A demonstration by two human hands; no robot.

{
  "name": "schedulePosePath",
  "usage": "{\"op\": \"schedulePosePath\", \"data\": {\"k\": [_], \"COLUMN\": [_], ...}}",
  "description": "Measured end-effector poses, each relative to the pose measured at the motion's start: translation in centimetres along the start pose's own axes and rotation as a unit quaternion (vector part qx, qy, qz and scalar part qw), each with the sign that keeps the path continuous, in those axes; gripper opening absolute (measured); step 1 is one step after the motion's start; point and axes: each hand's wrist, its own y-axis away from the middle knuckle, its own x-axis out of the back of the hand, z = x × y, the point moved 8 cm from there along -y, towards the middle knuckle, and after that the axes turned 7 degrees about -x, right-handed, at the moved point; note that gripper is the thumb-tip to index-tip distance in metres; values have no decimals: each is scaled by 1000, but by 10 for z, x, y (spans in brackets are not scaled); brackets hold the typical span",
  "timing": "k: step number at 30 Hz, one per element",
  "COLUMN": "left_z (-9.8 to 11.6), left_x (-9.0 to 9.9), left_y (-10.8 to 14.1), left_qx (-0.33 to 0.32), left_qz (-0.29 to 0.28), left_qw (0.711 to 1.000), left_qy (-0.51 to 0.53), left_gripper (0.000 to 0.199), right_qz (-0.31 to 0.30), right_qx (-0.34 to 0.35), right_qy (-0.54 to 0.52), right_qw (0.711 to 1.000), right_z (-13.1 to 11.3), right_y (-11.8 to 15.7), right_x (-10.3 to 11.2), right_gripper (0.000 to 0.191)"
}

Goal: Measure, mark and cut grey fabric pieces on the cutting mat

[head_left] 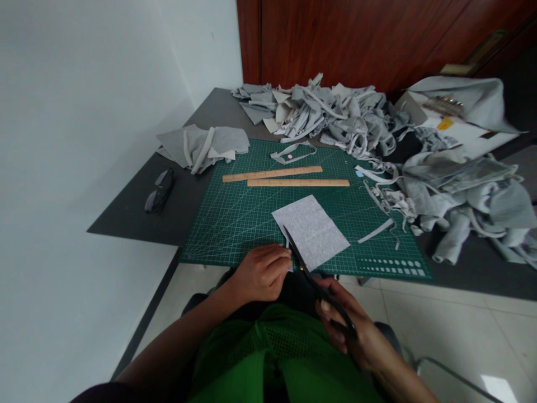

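Note:
A light grey piece of fabric (316, 229) lies near the front edge of the green cutting mat (235, 218), turned at an angle. My right hand (344, 316) grips the black handles of a pair of scissors (302, 266); their blades reach along the left edge of the fabric. A narrow strip hangs at that edge beside the blades. Closed at the mat's front edge, my left hand (266, 271) pinches the end of this strip, just left of the scissors.
Two wooden rulers (297, 182) lie across the mat. Grey fabric scraps (327, 112) are heaped at the back, with more fabric (465, 190) on the right. Folded fabric (201, 145) and glasses (160, 190) lie left; a white box (444, 120) stands back right.

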Motion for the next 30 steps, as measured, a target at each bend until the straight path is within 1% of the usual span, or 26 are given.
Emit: {"op": "schedulePosePath", "data": {"k": [4, 8, 10, 12, 14, 16, 18, 20, 24, 30], "left_z": [1, 0, -4, -12, -19, -22, -22, -20, -17, -15], "left_x": [1, 8, 11, 11, 7, 0, -7, -11, -12, -13], "left_y": [1, 0, -1, -2, -1, 0, 1, 3, 2, -1], "left_qx": [0, 17, 43, 86, 125, 140, 137, 129, 116, 109], "left_qz": [8, 22, 29, 28, 13, -14, -32, -37, -36, -48], "left_qw": [1000, 1000, 999, 995, 988, 979, 973, 970, 967, 963], "left_qy": [3, 14, 8, -30, -92, -147, -183, -202, -225, -240], "left_gripper": [17, 12, 20, 29, 33, 33, 34, 34, 33, 33], "right_qz": [-3, -4, 1, 4, 4, -1, -6, -6, -2, -2], "right_qx": [2, -3, -9, -11, -8, -9, -13, -15, -13, -11], "right_qy": [12, 15, 10, 8, 14, 25, 32, 35, 40, 48], "right_qw": [1000, 1000, 1000, 1000, 1000, 1000, 999, 999, 999, 999], "right_z": [-1, -1, 0, 1, 1, 1, 0, 0, -3, -5], "right_y": [-1, -1, -1, -1, -2, -3, -3, -3, -3, -3], "right_x": [0, 2, 4, 6, 7, 7, 7, 7, 9, 10], "right_gripper": [67, 68, 69, 70, 71, 71, 70, 69, 69, 69]}}
